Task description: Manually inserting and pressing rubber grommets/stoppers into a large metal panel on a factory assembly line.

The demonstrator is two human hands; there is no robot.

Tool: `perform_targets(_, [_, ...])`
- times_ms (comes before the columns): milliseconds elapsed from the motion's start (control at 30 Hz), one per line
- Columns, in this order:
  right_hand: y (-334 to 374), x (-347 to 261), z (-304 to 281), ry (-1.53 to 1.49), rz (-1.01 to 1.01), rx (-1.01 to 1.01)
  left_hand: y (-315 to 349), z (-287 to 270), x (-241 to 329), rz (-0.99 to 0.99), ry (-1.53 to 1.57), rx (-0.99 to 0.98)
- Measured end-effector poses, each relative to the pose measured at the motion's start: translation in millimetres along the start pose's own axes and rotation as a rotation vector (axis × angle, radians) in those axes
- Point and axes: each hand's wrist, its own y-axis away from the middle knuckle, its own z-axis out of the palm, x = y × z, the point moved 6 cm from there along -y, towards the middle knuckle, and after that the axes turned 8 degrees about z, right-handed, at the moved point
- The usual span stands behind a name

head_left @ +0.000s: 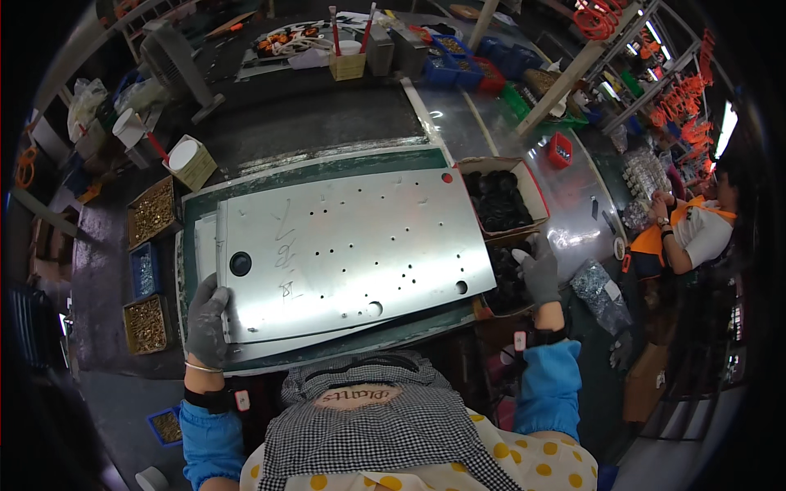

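Note:
A silvery metal panel with several small holes lies on the bench before me. A round black piece sits near its left edge, and a red spot marks its far right corner. My left hand, in a grey glove, grips the panel's near left edge, thumb side uppermost. Beyond the panel's right edge, my gloved right hand is over a lower box of black parts, thumb and fingers apart. Nothing shows in it. Behind that box stands an open carton with round black parts.
Brass-coloured small parts fill boxes on the left, with a blue bin between them. A red bin stands on the metal surface at right, near a clear bag of parts. A co-worker sits at far right.

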Motion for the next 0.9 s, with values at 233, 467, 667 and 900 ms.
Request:
perform_targets(233, [100,-117,130,0.336,-0.814,-0.442,3,5,6,0.038,0.037,-0.019])
perform_targets(467, [86,-143,132,0.345,-0.902,-0.155,4,-2,12,0.127,-0.091,-0.009])
perform_targets(667, [124,-139,124,0.245,-0.721,-0.689,2,-5,5,0.013,-0.078,0.043])
perform_targets(900, [156,-111,170,0.34,-0.894,-0.501,1,-2,7,-0.003,-0.083,0.081])
